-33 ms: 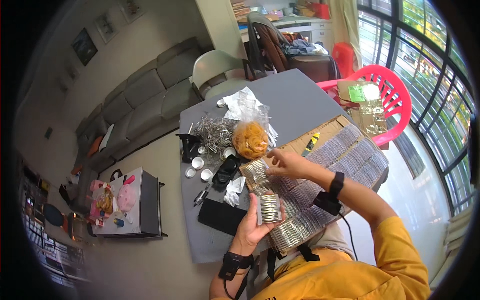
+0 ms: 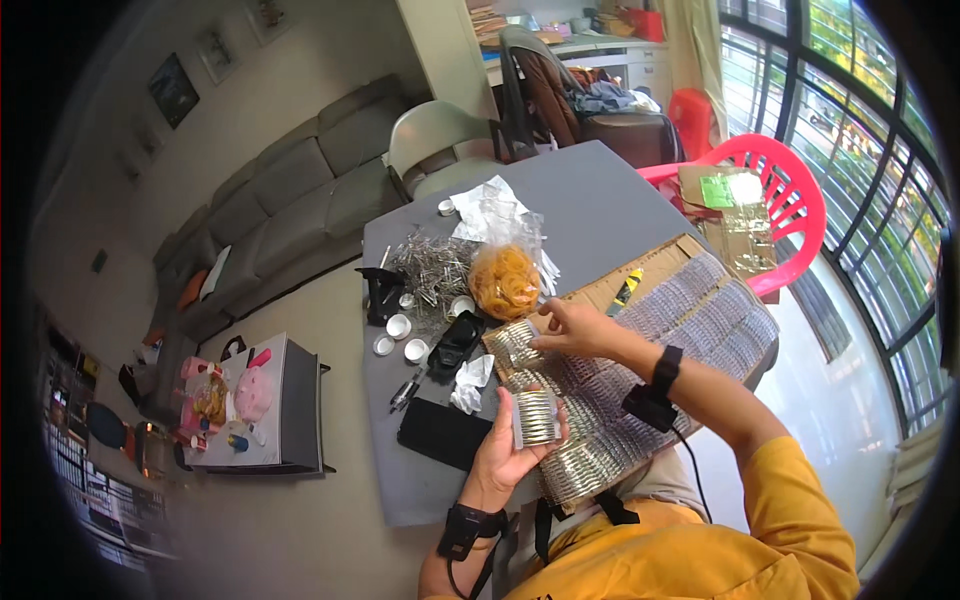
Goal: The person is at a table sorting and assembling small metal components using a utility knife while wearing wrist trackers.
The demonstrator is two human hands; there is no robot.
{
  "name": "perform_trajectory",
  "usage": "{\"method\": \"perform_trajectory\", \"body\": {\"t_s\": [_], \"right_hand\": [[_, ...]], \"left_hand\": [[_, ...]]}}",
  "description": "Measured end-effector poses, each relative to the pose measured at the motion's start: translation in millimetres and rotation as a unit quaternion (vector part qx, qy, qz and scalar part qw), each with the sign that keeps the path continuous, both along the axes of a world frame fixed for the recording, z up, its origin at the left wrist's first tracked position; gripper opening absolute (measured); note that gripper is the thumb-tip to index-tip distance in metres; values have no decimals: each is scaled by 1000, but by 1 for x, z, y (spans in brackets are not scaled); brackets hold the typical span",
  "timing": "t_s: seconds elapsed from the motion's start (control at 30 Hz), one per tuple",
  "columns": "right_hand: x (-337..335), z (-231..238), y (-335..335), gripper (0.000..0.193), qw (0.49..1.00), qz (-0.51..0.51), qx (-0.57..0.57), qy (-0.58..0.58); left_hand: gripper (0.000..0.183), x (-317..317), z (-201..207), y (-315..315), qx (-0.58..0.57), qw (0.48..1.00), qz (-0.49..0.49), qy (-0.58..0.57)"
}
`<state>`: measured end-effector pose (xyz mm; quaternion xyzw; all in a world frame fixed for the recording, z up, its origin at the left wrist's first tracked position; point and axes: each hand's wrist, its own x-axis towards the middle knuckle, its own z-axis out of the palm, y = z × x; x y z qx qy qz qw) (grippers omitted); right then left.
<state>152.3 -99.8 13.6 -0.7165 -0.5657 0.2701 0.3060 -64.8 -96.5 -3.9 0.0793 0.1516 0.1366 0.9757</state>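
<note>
My left hand (image 2: 492, 458) is closed round a flat pack of shiny metal pieces (image 2: 537, 417), lined up side by side, with pale backing at its edges. Over the near left part of the cardboard sheet (image 2: 592, 292) is my right hand (image 2: 578, 330). Its thumb and fingers are apart, and the thumb tip is at the edge of another row of metal pieces (image 2: 512, 345); I cannot tell if it touches. More rows of the same silvery pieces (image 2: 690, 318) cover most of the cardboard.
A yellow-and-black cutter (image 2: 626, 288) lies on the cardboard. Beyond my left hand are a bag of orange rubber bands (image 2: 504, 280), a heap of loose metal pieces (image 2: 432, 272), white caps (image 2: 398, 326), a black tray (image 2: 457, 342), crumpled tissue (image 2: 470, 384) and a black phone-like slab (image 2: 440, 434).
</note>
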Motion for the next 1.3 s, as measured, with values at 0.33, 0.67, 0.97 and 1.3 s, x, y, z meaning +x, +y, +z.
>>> {"method": "perform_trajectory", "body": {"t_s": [0.33, 0.67, 0.97, 1.3], "right_hand": [[-19, -16, 26, 53, 996, -65, 22, -52], [-31, 52, -35, 63, 947, 106, 11, 303], [-48, 56, -56, 63, 972, 127, -44, 195], [-46, 48, -38, 71, 979, 172, -38, -98]], "left_hand": [[39, -9, -10, 10, 12, 997, 79, 2], [39, -3, 3, 5, 78, 991, 108, 7], [45, 9, 7, -5, 184, 979, 86, 32], [38, -3, 5, -1, 166, 982, 86, 37]]}}
